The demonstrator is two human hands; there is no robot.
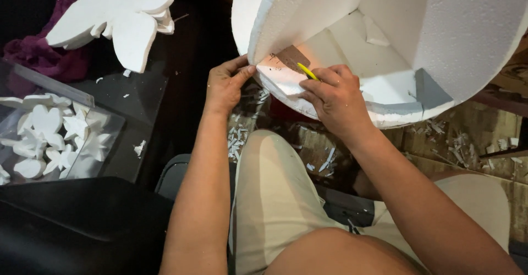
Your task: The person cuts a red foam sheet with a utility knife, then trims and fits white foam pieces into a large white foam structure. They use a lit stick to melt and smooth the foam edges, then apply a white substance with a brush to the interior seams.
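Right hand (pixel 335 99): fingers (pixel 324 80) pinched shut round a yellow-handled blade (pixel 307 71), tip set against the inner face of a big white foam form (pixel 440 27). Left hand (pixel 225 83): fingers (pixel 242 71) curled, gripping the form's curved edge. Form propped above beige-clad knees (pixel 275 198). Foam shavings (pixel 330 159) scattered over the wooden floor. Small foam cut-outs (pixel 49 137) heaped on the desk (pixel 143 93) at left, beside a larger foam cut-out (pixel 121 11).
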